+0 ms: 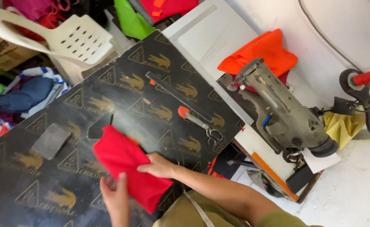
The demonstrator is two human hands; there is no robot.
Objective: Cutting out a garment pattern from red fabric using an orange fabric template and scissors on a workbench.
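My right hand (157, 165) lies flat on the red cloth (128, 166) at the near edge of the black table (122, 90); my left hand (115, 195) grips its lower edge. Scissors (199, 122) lie apart, unused; the sewing machine (284, 113) is unthreaded by cloth.

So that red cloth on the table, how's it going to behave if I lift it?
The red cloth is probably floppy: it lies folded and creased under the right hand. It looks thin, so likely light. On the smooth dark table it may slide when pushed, bunching rather than moving as one piece.
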